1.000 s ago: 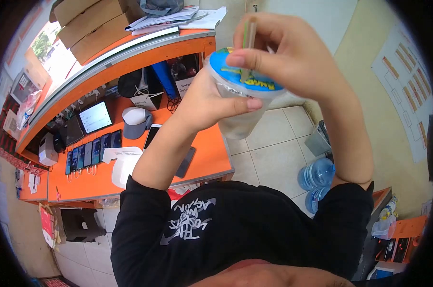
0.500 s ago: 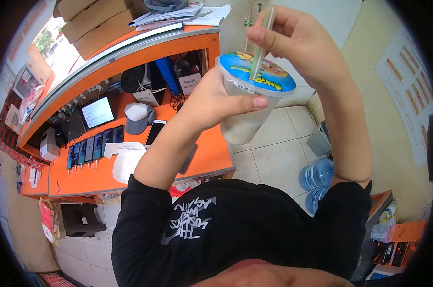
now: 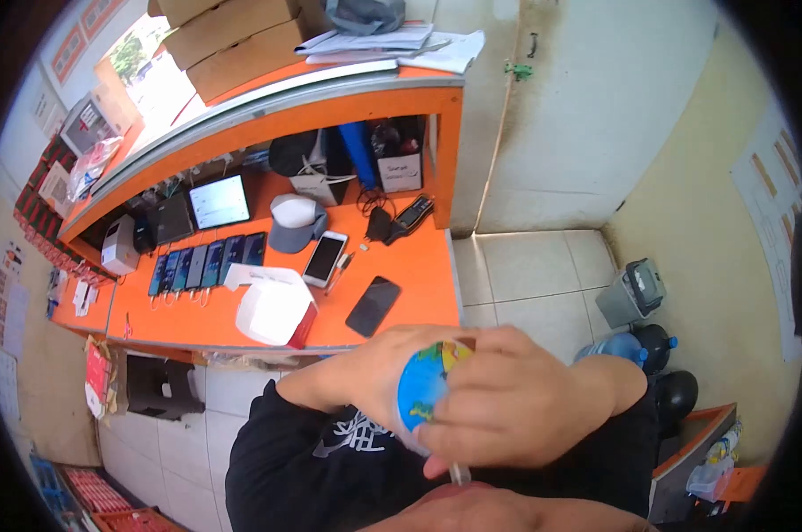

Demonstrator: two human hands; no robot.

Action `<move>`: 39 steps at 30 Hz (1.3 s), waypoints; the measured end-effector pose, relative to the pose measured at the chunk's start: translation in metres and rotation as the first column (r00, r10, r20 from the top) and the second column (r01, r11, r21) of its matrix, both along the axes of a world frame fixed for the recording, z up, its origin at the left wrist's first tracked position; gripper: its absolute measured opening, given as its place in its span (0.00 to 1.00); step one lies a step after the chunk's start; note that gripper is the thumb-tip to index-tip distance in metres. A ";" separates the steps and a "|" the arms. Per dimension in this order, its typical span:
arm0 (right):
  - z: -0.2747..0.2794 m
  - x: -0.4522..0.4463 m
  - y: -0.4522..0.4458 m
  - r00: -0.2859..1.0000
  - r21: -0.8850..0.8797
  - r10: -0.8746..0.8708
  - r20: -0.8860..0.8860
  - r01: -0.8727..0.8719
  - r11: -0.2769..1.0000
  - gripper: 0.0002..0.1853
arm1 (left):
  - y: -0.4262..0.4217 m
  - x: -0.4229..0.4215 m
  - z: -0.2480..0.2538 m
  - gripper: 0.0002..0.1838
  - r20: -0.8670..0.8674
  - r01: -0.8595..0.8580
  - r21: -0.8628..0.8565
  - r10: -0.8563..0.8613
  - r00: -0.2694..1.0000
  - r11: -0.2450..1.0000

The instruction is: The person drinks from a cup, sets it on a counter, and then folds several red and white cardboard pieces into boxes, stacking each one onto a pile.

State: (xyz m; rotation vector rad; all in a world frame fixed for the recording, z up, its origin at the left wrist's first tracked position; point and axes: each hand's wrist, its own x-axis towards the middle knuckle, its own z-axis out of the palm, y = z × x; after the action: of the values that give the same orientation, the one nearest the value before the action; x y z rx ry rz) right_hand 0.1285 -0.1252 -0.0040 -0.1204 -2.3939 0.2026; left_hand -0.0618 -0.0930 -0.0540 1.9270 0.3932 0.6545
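A plastic drink cup with a blue, cartoon-printed sealed lid is held close to my mouth, its lid partly covered by fingers. My left hand is wrapped round the cup from the left side. Over the top of the lid curls my right hand, its fingers closed around the straw. Only the clear end of the straw shows below the right fingers, at my lips. The rest of the straw and most of the cup's body are hidden.
On the orange desk are a black phone, a white phone, a white paper box, a grey cap, several charging phones and a lit tablet. A grey bin and water jugs stand at right.
Both hands have brought the cup and straw down and towards my face. The cup has tilted, and the straw's end is now at my mouth. The view has shifted, showing more of the desk.
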 end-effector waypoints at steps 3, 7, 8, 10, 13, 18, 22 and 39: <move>-0.004 -0.011 0.000 0.999 0.086 0.012 0.040 -0.016 0.996 0.15 | -0.005 -0.014 -0.001 0.48 -0.056 -0.057 0.262 0.074 0.996 0.963; 0.006 -0.031 0.006 0.999 0.037 0.028 0.033 -0.029 0.999 0.14 | -0.003 -0.030 -0.009 0.39 0.153 -0.154 0.536 0.084 0.985 0.830; 0.007 -0.033 0.006 0.998 0.079 -0.018 0.052 0.014 0.997 0.14 | -0.003 -0.033 -0.008 0.39 0.157 -0.178 0.527 0.111 0.981 0.831; 0.005 -0.036 0.002 0.997 0.094 -0.027 0.078 0.019 0.995 0.15 | -0.014 -0.032 -0.005 0.33 0.375 -0.334 0.539 0.135 0.917 0.774; 0.007 -0.053 0.005 0.995 0.086 -0.031 0.099 0.023 0.996 0.15 | -0.016 -0.053 -0.003 0.32 0.317 -0.327 0.555 0.169 0.933 0.765; 0.005 -0.086 0.017 0.998 0.114 0.006 0.068 -0.014 0.993 0.15 | -0.020 -0.086 -0.006 0.31 0.311 -0.372 0.537 0.232 0.922 0.757; -0.001 -0.115 0.025 0.997 0.132 0.074 0.023 -0.077 0.988 0.14 | -0.021 -0.116 -0.008 0.32 0.250 -0.351 0.542 0.253 0.935 0.763; -0.067 -0.170 0.103 0.937 -0.593 -0.010 -0.348 -0.212 0.776 0.17 | -0.054 -0.174 -0.057 0.42 0.359 -0.612 0.336 0.503 0.786 0.716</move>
State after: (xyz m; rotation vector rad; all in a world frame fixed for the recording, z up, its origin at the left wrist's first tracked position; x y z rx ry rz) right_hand -0.0416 -0.0225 -0.0713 -0.2408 -1.9040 0.9963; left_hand -0.2357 -0.1467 -0.1109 2.1103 0.7442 1.4831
